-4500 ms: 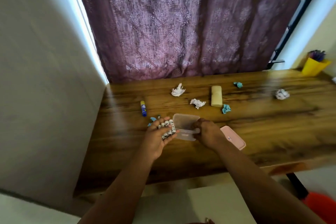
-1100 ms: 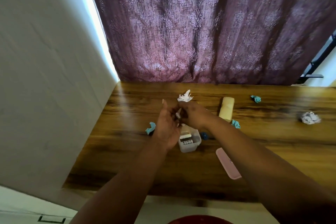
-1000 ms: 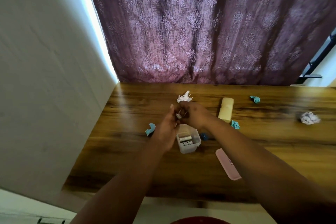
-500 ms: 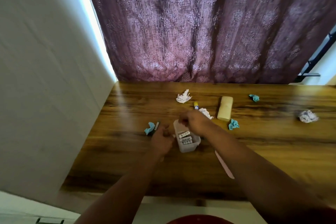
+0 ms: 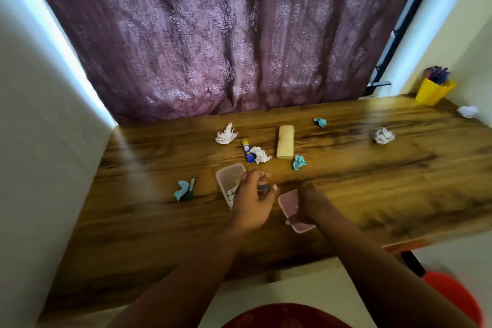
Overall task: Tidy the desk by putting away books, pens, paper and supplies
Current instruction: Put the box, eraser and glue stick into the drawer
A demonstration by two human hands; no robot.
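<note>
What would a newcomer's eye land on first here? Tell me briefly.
The two hands at the near middle of the wooden desk: the left hand holds a small blue item beside a clear plastic box, while the right hand grips a pink lid. Beyond them lie crumpled paper scraps and a glue stick.
</note>
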